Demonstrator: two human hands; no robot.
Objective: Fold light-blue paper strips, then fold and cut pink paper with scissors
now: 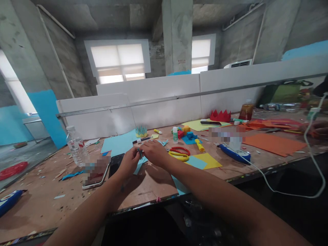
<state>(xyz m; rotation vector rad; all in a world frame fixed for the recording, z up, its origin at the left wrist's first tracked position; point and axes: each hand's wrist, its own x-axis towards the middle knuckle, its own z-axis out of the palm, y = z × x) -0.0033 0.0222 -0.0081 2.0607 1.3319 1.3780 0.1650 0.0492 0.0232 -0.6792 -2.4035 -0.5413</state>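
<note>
The brown wooden table (139, 198) carries a flat light-blue paper sheet (116, 145) at ten o'clock from the left hand (130, 160), seemingly out of its way. The right hand (155, 152) curls inward, its grip hidden. Red- and yellow-handled scissors (180, 153) rest at three o'clock, likely for easy reach. Between both hands, the left pinches a small blue-green paper piece (140, 154), probably steadying it.

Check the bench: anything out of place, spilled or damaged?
The white cable stands out: it sags in a loop past the table's front edge and might snag. A clear bottle lies on its side at far right, and paper scraps litter the surface. No spill visible.
</note>
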